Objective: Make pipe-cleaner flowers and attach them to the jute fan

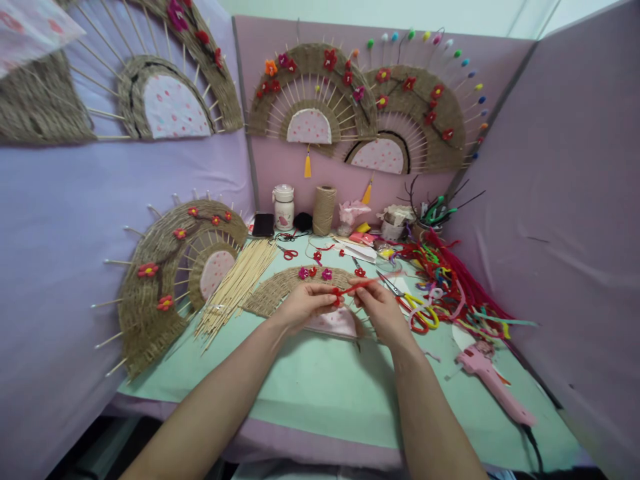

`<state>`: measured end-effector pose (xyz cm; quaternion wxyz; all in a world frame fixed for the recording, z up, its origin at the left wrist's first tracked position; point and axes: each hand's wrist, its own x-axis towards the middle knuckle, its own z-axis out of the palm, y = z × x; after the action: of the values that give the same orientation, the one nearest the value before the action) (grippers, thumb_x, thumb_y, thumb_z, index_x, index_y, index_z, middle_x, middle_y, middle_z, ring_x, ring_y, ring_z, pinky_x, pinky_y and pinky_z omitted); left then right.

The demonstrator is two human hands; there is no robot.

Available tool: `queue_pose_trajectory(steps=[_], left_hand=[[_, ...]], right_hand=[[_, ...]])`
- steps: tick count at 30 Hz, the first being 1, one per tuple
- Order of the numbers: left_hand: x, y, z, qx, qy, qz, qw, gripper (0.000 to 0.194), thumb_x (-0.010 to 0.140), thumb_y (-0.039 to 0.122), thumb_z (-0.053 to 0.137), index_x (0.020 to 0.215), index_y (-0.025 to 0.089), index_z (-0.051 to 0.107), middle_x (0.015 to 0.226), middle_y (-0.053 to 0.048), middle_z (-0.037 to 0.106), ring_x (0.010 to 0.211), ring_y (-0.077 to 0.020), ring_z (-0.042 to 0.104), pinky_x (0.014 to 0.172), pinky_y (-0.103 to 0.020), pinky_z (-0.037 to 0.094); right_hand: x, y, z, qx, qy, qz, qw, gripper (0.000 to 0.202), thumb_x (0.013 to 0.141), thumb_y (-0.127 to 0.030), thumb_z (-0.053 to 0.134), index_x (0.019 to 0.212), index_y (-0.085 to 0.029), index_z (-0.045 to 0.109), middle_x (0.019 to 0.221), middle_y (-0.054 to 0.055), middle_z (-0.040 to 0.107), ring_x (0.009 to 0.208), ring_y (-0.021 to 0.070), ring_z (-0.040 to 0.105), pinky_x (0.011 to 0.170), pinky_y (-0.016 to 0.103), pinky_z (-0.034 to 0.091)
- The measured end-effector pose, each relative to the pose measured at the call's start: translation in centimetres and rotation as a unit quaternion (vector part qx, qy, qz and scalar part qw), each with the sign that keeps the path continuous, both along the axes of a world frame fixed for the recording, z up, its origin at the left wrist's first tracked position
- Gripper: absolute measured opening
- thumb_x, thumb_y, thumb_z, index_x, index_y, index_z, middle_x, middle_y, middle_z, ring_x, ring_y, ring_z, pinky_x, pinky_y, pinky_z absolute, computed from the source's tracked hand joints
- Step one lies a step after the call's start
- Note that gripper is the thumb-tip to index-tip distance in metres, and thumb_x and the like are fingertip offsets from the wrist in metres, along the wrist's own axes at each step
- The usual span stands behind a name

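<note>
Over the middle of the table, my left hand [311, 307] pinches a small red fuzzy flower [339, 297] between thumb and fingertips. My right hand [376, 305] closes on a red pipe cleaner [356, 287] that runs from the flower toward the upper right. Beneath both hands lies a half-round twine fan [270, 291] with red and magenta flowers on its upper band. Its pale, pink-spotted centre [334, 323] is partly hidden by my hands. Just above the fan rests another red flower [317, 256].
Thin sticks [235, 283] lie left, beside a finished fan [150, 293]. Yellow-handled scissors [424, 311], a pipe cleaner pile [457, 287] and a pink glue gun [493, 383] are right. A twine spool [325, 210] and white bottle [284, 208] stand behind; fans hang on the partitions.
</note>
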<state>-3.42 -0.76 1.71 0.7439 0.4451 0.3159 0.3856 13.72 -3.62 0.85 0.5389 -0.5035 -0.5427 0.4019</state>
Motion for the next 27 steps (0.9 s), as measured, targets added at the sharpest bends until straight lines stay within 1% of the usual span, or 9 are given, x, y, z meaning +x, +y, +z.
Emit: queue_pose_trajectory(steps=[2,5,8,10,12,14,19,24,27], left_hand=[[0.1,0.2,0.0,-0.013,-0.023,0.025,0.999,0.030,0.058,0.019,0.078,0.085,0.009,0.068,0.078,-0.009,0.069,0.072,-0.0133,0.064,0.080,-0.030,0.049],[0.1,0.4,-0.4,-0.009,-0.036,0.017,0.999,0.031,0.058,0.017,0.078,0.086,0.008,0.068,0.080,-0.009,0.070,0.073,-0.0131,0.064,0.081,-0.029,0.049],[0.2,0.4,-0.8,-0.011,-0.039,0.013,0.999,0.028,0.059,0.018,0.077,0.083,0.008,0.068,0.078,-0.009,0.069,0.072,-0.0127,0.064,0.083,-0.031,0.049],[0.4,0.4,-1.1,-0.018,-0.041,0.019,0.999,0.026,0.060,0.018,0.077,0.083,0.009,0.068,0.078,-0.008,0.069,0.070,-0.0124,0.064,0.083,-0.031,0.049],[0.7,0.3,-1.3,-0.026,-0.042,0.029,0.998,0.025,0.061,0.017,0.076,0.083,0.009,0.068,0.079,-0.008,0.069,0.069,-0.0117,0.064,0.081,-0.030,0.050],[1.0,0.3,-1.5,-0.034,-0.044,0.037,0.998,0.023,0.062,0.016,0.075,0.083,0.009,0.068,0.079,-0.008,0.069,0.069,-0.0112,0.064,0.079,-0.027,0.050],[1.3,0.1,-1.9,-0.037,-0.047,0.038,0.997,0.023,0.063,0.017,0.074,0.084,0.009,0.068,0.081,-0.008,0.069,0.069,-0.0117,0.064,0.077,-0.026,0.051],[1.3,0.1,-1.9,-0.044,-0.031,0.043,0.998,0.024,0.063,0.021,0.074,0.083,0.009,0.068,0.080,-0.009,0.069,0.070,-0.0124,0.064,0.076,-0.027,0.050],[1.3,0.3,-2.0,-0.038,-0.035,0.094,0.994,0.024,0.060,0.023,0.075,0.079,0.009,0.067,0.077,-0.008,0.069,0.070,-0.0129,0.064,0.073,-0.026,0.050]], right_hand=[[0.0,0.0,0.1,-0.005,0.003,0.027,1.000,0.023,0.075,-0.036,0.058,0.089,-0.019,0.061,0.083,0.002,0.063,0.065,0.0126,0.052,0.062,0.025,0.043],[-0.5,-0.2,0.1,-0.014,0.019,0.060,0.998,0.023,0.076,-0.038,0.058,0.087,-0.018,0.060,0.083,0.002,0.062,0.066,0.0123,0.052,0.062,0.025,0.043],[-1.4,-0.1,-0.5,0.000,0.056,0.003,0.998,0.024,0.076,-0.042,0.058,0.079,-0.018,0.057,0.070,0.000,0.056,0.059,0.0111,0.048,0.057,0.023,0.042],[-2.1,0.1,-1.0,0.021,0.090,-0.049,0.995,0.025,0.075,-0.044,0.059,0.076,-0.019,0.054,0.069,-0.001,0.054,0.059,0.0110,0.049,0.057,0.023,0.043],[-2.7,0.2,-1.3,0.040,0.115,-0.079,0.989,0.026,0.075,-0.044,0.059,0.075,-0.019,0.052,0.070,-0.001,0.053,0.060,0.0112,0.050,0.058,0.024,0.044],[-3.2,0.1,-1.3,0.052,0.116,-0.093,0.987,0.026,0.076,-0.044,0.058,0.076,-0.019,0.050,0.071,-0.001,0.052,0.060,0.0112,0.051,0.058,0.024,0.045],[-3.3,-0.1,-1.0,0.085,0.058,-0.125,0.987,0.021,0.078,-0.040,0.055,0.080,-0.019,0.052,0.071,-0.001,0.052,0.060,0.0116,0.049,0.057,0.024,0.043],[-3.0,0.1,-1.1,0.089,0.022,-0.113,0.989,0.021,0.079,-0.038,0.053,0.087,-0.018,0.056,0.078,0.002,0.057,0.068,0.0140,0.052,0.063,0.026,0.043],[-2.9,0.2,-1.1,0.077,-0.009,-0.120,0.990,0.024,0.079,-0.038,0.052,0.088,-0.017,0.057,0.081,0.003,0.060,0.072,0.0154,0.054,0.066,0.028,0.043]])
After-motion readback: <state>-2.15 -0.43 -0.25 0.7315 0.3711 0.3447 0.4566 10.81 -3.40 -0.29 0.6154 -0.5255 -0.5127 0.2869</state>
